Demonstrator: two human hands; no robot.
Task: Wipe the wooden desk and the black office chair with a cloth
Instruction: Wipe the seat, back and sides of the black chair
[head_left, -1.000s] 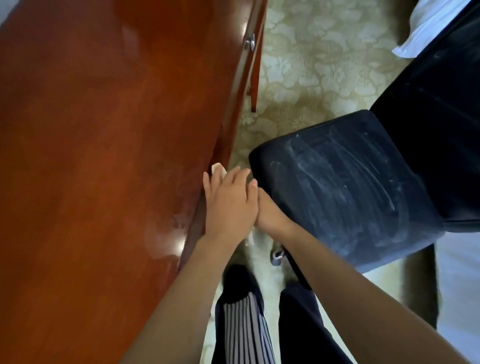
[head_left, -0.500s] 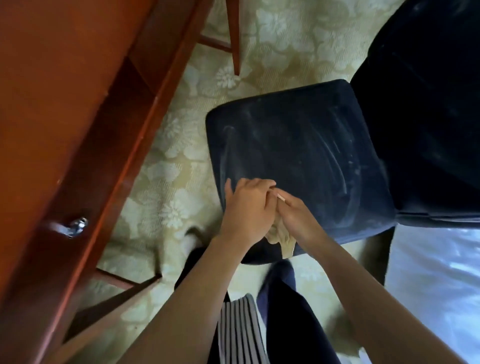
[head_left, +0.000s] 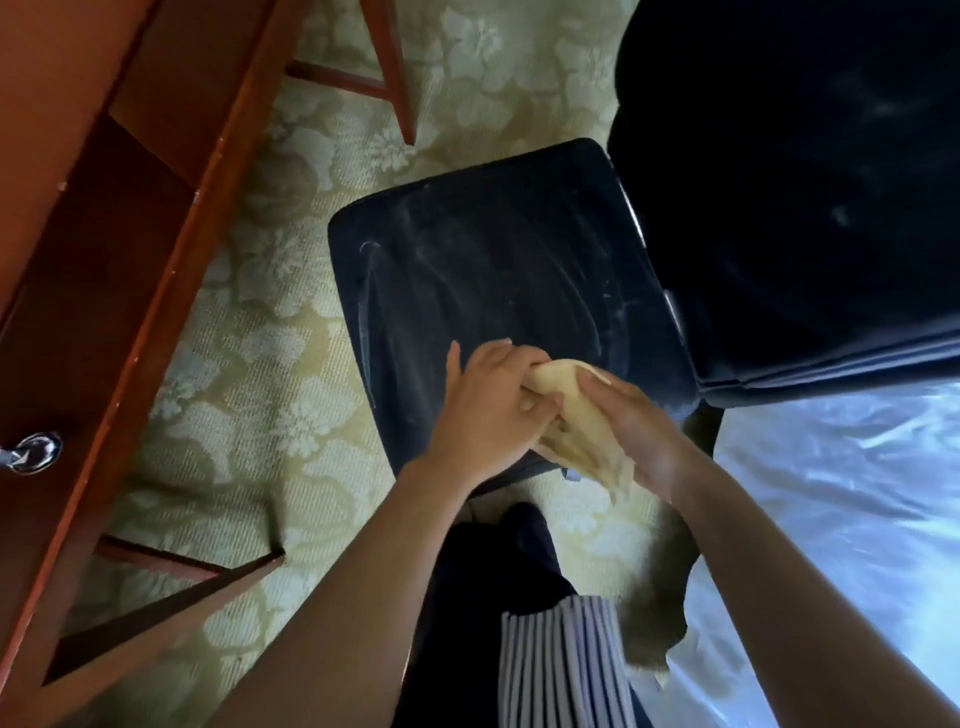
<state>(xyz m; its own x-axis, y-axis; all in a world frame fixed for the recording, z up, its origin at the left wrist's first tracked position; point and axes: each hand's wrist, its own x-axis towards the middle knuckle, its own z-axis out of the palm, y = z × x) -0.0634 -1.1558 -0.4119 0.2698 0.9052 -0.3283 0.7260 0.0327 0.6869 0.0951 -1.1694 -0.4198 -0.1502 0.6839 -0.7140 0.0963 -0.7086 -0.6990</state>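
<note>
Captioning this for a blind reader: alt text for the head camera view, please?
The left hand and right hand grip a crumpled pale yellow cloth over the near edge of a black office chair's dust-streaked seat. A reddish wooden desk with a metal drawer knob stands to the left on cream floral carpet.

Both forearms are bare, extend forward and converge. Left hand (head_left: 485, 415): back up, fingers curled round the cloth (head_left: 563, 395), thumb stuck out to the left. Right hand (head_left: 641, 431): fingers wrap the same cloth from the opposite side. The hands are just beside each other.
</note>
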